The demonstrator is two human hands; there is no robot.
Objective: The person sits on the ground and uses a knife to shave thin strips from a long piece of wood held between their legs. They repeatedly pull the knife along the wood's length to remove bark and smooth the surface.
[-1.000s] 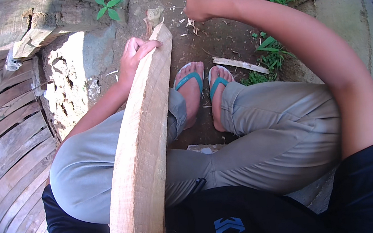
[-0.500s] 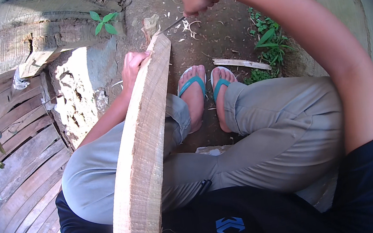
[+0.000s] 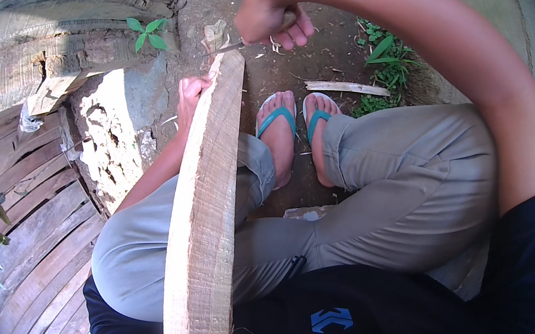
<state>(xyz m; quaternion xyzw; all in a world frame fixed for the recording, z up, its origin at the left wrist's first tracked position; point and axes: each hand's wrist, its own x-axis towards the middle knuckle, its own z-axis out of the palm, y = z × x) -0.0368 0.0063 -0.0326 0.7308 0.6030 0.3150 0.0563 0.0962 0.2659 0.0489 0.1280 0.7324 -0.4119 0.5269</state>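
A long, pale rough-sawn wooden plank (image 3: 203, 217) rises from my lap, leaning over my left thigh, its far end narrowed. My left hand (image 3: 191, 97) is closed around the plank's left side, a little below that end. Beyond the tip, my right hand (image 3: 271, 21) is wrapped round the handle of a knife, most of it hidden by the palm and fingers. The thin dark knife blade (image 3: 227, 49) points left across the plank's far end, at its top edge.
My feet (image 3: 279, 139) in flip-flops rest on bare earth right of the plank. Beyond them lie a split wood strip (image 3: 347, 88) and shavings. A low stone block (image 3: 116, 137) and slatted wooden boards (image 3: 40, 253) are at left; weeds (image 3: 384, 48) grow along the right.
My right hand has moved left and slightly nearer, turning so its fingers show. The knife blade has swung from slanted to nearly level across the plank's end. My left hand stays put.
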